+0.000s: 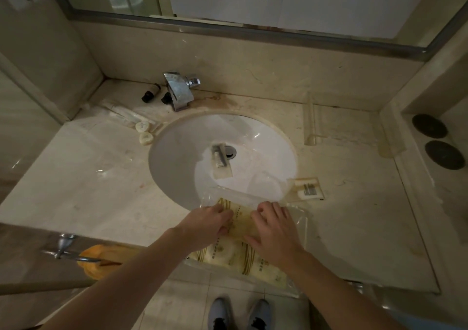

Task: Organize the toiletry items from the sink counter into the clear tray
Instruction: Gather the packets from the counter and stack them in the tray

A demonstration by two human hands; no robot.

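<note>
Down low, both hands — left hand (211, 222), right hand (274, 231) — press flat, uncurled, on glossy yellow packets (240, 218).

Counting now: two hands, left hand (211, 222) and right hand (274, 231), one clear tray (300, 224) near, two dark bottles (152, 92) far left by one faucet (181, 90), two round soaps (143, 132), one sachet in the sink (222, 162), another sachet (307, 189) right, two dark discs (435, 144) far right.

Bathrm; sink (177, 152), faucet (180, 90), mirror (253, 0)
</note>
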